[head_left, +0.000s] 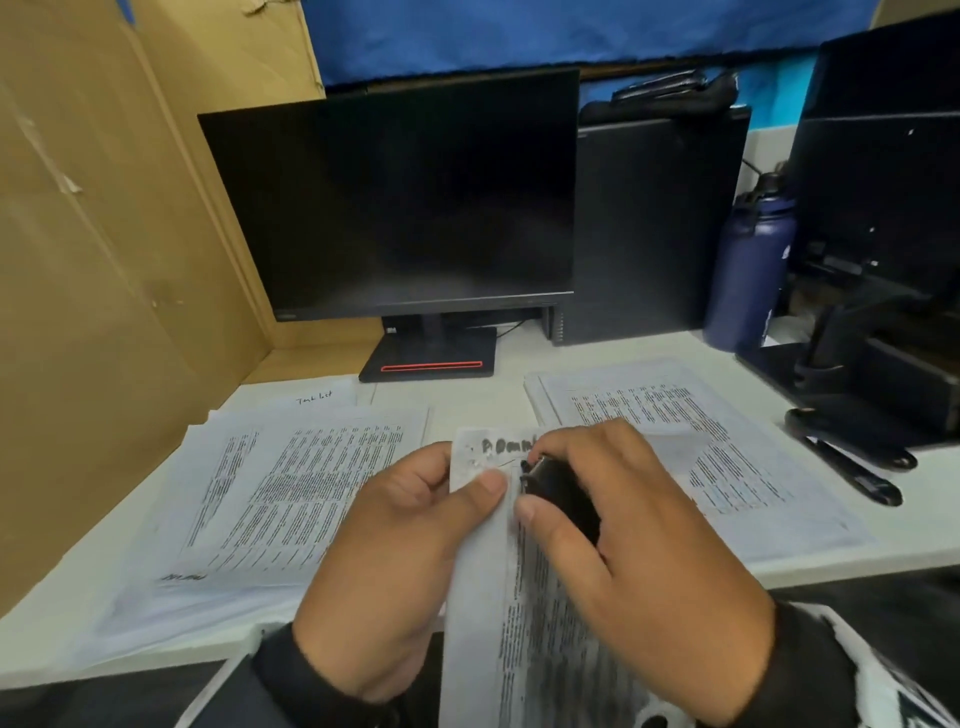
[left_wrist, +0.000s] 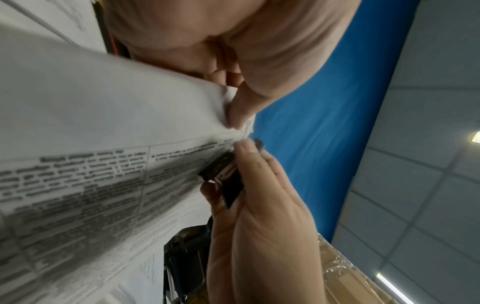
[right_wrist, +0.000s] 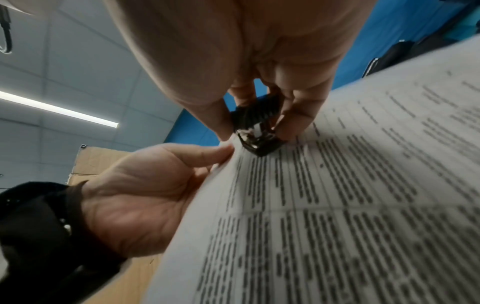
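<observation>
Above the desk's front edge I hold a printed paper sheaf (head_left: 483, 597) upright. My left hand (head_left: 441, 499) pinches its top left corner, thumb on the front and fingers behind. My right hand (head_left: 540, 483) grips a small black staple remover (head_left: 561, 488) between thumb and fingers, its metal claws against the sheet near that corner. The left wrist view shows the sheaf (left_wrist: 103, 144), the claws (left_wrist: 223, 170) and my left thumb (left_wrist: 239, 111) on the paper's edge. In the right wrist view the ribbed tool (right_wrist: 257, 127) meets the page (right_wrist: 337, 205) beside my left hand (right_wrist: 145, 185).
Two stacks of printed sheets lie on the white desk, one left (head_left: 291, 493), one right (head_left: 727, 457). Behind stand a dark monitor (head_left: 395, 208), a black computer tower (head_left: 649, 223) and a blue bottle (head_left: 748, 270). Cardboard (head_left: 104, 260) walls the left side; black pens (head_left: 852, 467) lie right.
</observation>
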